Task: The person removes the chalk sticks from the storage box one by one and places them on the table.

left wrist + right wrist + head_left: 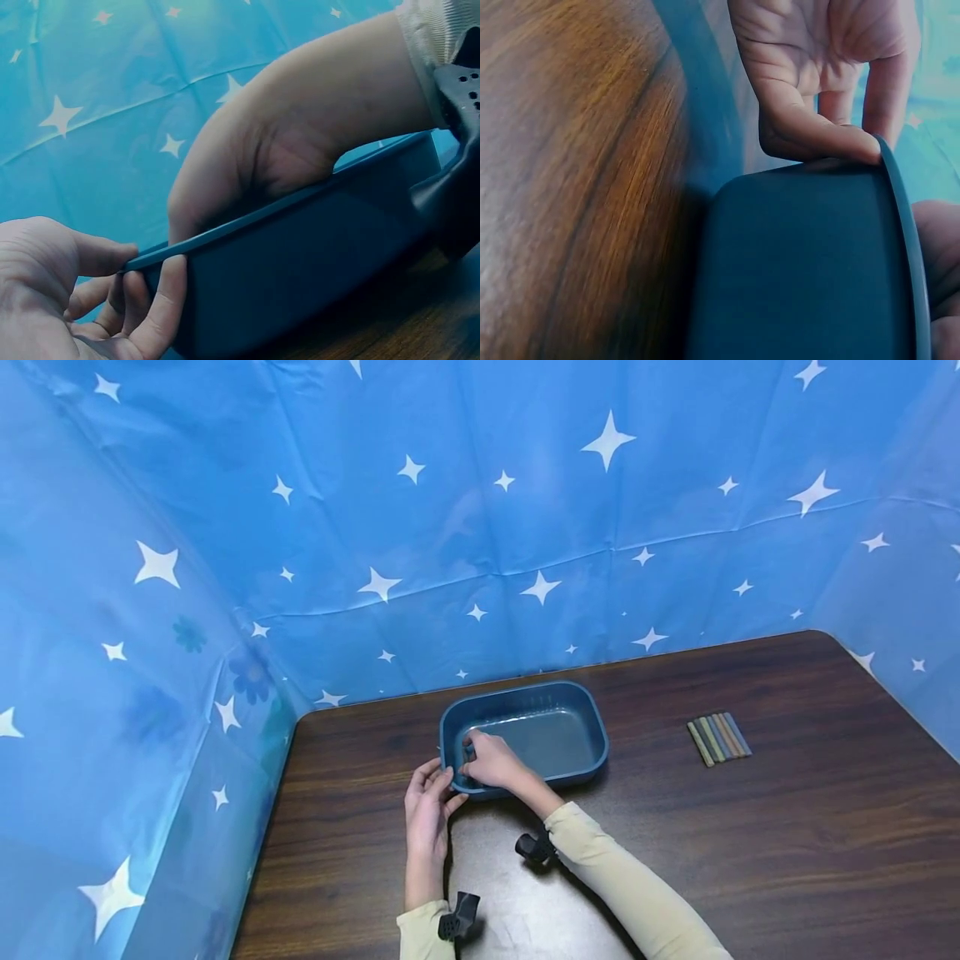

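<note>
A dark blue rectangular basin [558, 779] stands on the table, its inside floor pale and shiny. My left hand [425, 814] holds the basin's near left corner. In the left wrist view the thumb of that left hand [45, 300] lies on the rim, with fingers against the outer wall. Over the near rim reaches my right hand [495, 762], bent down inside the basin at its left end. Its fingers curl near the left inner wall, but the basin [300, 270] hides the fingertips in the left wrist view. Whether they hold anything cannot be made out.
Several thin coloured sticks [718, 738], perhaps chalk, lie side by side to the right of the basin. The dark wooden table [825, 827] meets a blue star-patterned curtain [450, 543] behind and at both sides. Each wrist carries a small black camera [459, 917].
</note>
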`<state>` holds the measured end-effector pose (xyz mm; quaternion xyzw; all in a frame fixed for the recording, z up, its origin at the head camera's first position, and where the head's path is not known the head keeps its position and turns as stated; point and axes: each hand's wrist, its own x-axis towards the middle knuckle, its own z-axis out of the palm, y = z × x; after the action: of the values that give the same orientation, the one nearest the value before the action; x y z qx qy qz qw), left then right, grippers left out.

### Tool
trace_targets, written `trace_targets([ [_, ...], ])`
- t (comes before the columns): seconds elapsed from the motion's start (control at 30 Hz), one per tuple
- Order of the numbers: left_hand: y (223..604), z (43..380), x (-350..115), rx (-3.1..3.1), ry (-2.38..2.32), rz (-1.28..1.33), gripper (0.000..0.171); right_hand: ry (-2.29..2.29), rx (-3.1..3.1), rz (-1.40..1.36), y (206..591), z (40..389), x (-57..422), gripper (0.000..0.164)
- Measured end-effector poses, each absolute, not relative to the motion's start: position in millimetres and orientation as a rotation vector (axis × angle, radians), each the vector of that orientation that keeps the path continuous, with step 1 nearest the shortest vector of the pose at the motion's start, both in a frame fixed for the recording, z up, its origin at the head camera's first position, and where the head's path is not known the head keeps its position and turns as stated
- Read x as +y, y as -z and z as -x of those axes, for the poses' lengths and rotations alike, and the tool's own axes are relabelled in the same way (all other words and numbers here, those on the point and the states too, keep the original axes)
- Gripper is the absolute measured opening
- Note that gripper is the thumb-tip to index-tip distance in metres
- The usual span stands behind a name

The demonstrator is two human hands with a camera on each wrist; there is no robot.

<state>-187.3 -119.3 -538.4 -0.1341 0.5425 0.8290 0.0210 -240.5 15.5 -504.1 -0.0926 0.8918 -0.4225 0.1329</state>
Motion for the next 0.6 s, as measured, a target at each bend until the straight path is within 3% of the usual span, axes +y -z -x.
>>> trace_targets([
  [0.6,539,187,-116,1.681,-2.583,0.434,0.027,1.395,2.372,0.111,510,251,7,0.048],
])
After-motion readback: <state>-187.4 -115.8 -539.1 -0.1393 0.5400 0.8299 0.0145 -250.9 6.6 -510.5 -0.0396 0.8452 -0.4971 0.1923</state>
